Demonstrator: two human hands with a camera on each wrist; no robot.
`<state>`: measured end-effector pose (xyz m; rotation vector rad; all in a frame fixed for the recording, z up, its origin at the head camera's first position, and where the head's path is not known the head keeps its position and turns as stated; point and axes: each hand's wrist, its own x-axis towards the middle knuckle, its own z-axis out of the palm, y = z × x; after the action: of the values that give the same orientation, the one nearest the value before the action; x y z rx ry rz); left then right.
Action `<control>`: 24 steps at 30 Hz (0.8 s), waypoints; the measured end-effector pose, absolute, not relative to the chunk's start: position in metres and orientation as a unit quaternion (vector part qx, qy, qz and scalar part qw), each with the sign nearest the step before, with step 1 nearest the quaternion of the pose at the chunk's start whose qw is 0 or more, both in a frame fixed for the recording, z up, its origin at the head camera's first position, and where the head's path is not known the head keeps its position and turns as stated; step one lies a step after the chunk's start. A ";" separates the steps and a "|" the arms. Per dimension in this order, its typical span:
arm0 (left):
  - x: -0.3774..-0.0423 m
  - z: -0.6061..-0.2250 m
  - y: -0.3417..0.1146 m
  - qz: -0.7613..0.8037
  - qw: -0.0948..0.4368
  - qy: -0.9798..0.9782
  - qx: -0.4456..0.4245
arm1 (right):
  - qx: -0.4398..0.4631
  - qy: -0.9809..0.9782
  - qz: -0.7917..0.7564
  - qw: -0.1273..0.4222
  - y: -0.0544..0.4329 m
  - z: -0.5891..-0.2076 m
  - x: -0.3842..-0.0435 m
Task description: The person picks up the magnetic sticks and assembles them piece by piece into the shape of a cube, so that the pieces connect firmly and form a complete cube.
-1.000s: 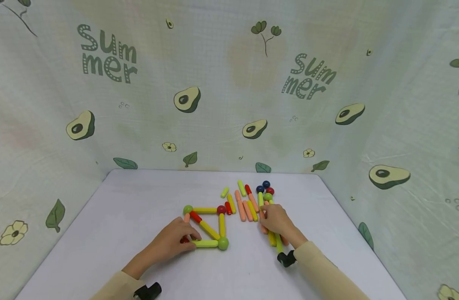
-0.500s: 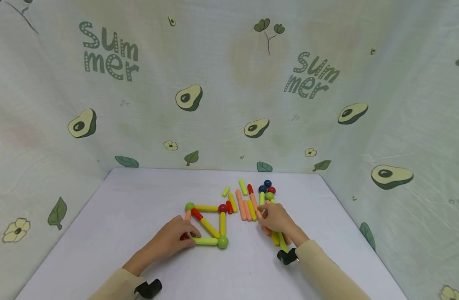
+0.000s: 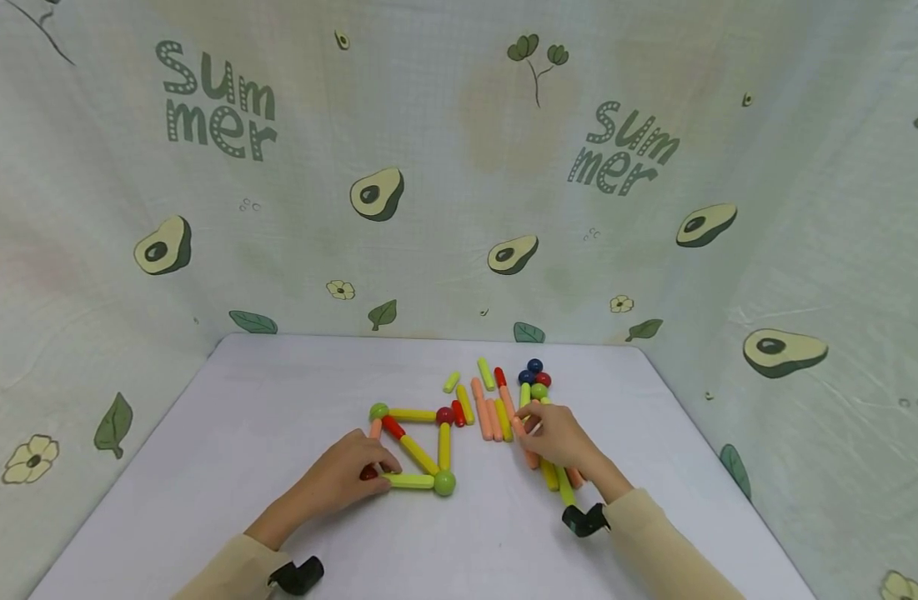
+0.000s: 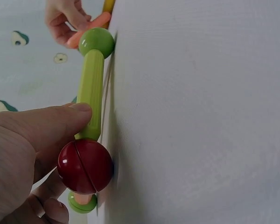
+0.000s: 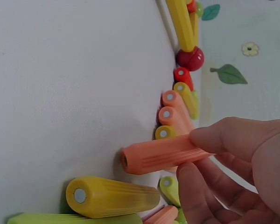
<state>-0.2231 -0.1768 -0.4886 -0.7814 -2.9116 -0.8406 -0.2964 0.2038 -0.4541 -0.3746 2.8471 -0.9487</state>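
Note:
My left hand (image 3: 346, 477) pinches the near left corner of a flat four-sided frame of magnetic rods and balls. In the left wrist view its thumb lies on a light green rod (image 4: 91, 88) beside a dark red ball (image 4: 85, 166); a green ball (image 4: 97, 43) joins the rod's far end. A red and yellow diagonal (image 3: 412, 446) crosses the frame. My right hand (image 3: 564, 437) pinches an orange magnetic rod (image 5: 158, 155) between thumb and fingers, over the rod pile. In the right wrist view a yellow rod (image 5: 114, 198) lies just below the orange one.
Several loose rods, including an orange one (image 3: 482, 408) and a short red one (image 3: 459, 413), lie right of the frame. Blue balls (image 3: 534, 366), a red ball (image 3: 544, 380) and a green ball (image 3: 539, 391) sit behind my right hand. A printed cloth wall stands behind the white table (image 3: 293, 375).
My right hand has shifted slightly among the rods and now pinches the orange rod more visibly at its far end. My left hand keeps its hold on the frame's corner.

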 end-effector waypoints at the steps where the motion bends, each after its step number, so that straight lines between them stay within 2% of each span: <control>1: -0.223 -0.489 -0.177 -0.269 0.006 -0.930 -0.250 | -0.127 0.939 -0.314 0.060 0.204 -0.453 -0.296; 7: -0.223 -0.488 -0.177 -0.273 0.004 -0.929 -0.249 | -0.151 0.930 -0.331 0.056 0.199 -0.444 -0.291; 17: -0.224 -0.489 -0.177 -0.278 0.000 -0.928 -0.249 | -0.312 0.869 -0.383 0.016 0.160 -0.427 -0.268; 24: -0.225 -0.489 -0.178 -0.275 0.000 -0.928 -0.252 | -0.340 0.853 -0.396 0.024 0.134 -0.422 -0.255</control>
<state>-0.2250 -0.1780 -0.4895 -0.7932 -2.9144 -0.8648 -0.2548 0.1336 -0.4222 -1.0537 2.6387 -1.2244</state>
